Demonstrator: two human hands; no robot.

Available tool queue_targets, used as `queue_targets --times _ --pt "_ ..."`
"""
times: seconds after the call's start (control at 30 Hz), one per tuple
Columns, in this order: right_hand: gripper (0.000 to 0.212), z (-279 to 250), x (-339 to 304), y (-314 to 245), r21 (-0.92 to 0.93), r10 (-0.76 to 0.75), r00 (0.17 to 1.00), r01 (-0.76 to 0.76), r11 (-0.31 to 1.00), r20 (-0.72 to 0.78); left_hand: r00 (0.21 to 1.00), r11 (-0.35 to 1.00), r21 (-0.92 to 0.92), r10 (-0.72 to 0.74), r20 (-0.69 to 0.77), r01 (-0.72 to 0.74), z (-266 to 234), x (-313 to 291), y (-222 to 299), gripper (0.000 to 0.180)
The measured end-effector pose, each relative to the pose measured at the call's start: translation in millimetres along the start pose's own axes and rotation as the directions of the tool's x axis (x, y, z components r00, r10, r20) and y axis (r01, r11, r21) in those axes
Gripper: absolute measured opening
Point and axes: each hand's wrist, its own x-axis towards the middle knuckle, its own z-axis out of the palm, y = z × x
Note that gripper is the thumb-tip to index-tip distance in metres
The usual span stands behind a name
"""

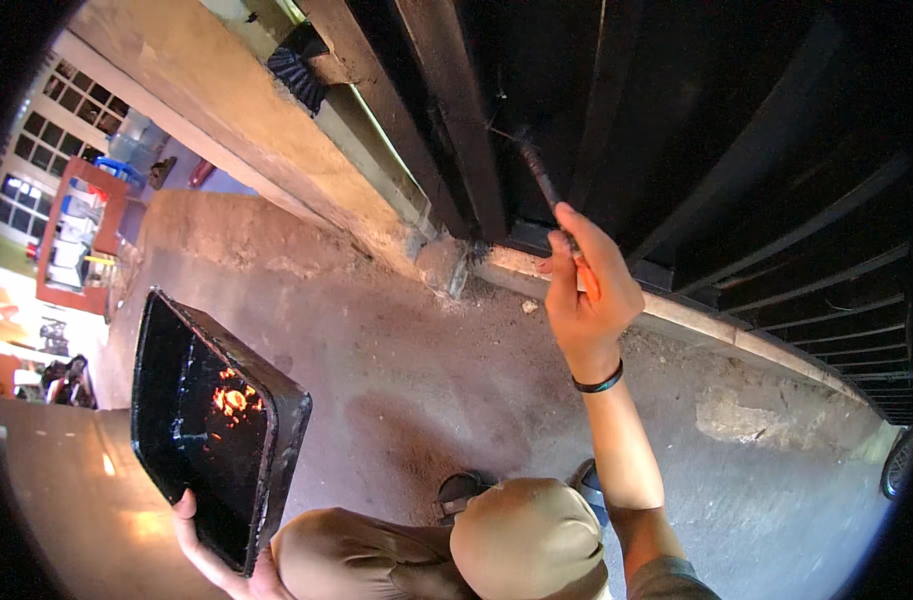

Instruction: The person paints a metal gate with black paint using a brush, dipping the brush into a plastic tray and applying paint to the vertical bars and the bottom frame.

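My left hand (204, 556) grips the lower edge of a black rectangular paint tray (294, 425), with the thumb over its rim. The tray is tilted, and wet, shiny black paint with a bright orange reflection shows inside. Raised toward a black slatted metal gate (463, 120), my right hand (591, 290) pinches a thin paintbrush (542, 182) by its handle. Against the dark slats the brush tip is hard to make out, so I cannot tell if it touches them. A dark band circles my right wrist.
A worn concrete ledge (226, 120) runs along the gate's left side, with a dark striped cloth (296, 80) at its top. My knees and sandals (460, 492) are below, on the concrete floor (406, 370). A brown shelf (106, 240) stands far left; a wheel (894, 466) shows far right.
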Motion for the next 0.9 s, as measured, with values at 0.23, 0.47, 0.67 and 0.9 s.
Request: queue_targets --times 0.23,0.47,0.67,0.9 --pt "0.036 -12 -4 -8 -0.08 -0.083 0.995 0.087 0.993 0.052 1.0 1.0 -0.007 0.019 0.005 -0.019 -5 -1 5 0.072" --pt "0.037 -5 -11 11 -0.09 -0.092 0.992 0.1 0.991 0.086 0.978 0.964 0.176 0.185 0.1 -0.201 14 -14 21 0.072" --pt "0.037 -16 -28 3 -0.122 -0.046 0.994 0.058 0.991 0.102 0.99 0.942 0.304 0.131 0.059 -0.143 23 -21 33 0.076" --pt "0.036 -1 -22 13 -0.076 -0.029 0.997 0.034 0.997 0.071 0.994 0.944 0.311 0.088 0.071 -0.106 28 -20 43 0.076"
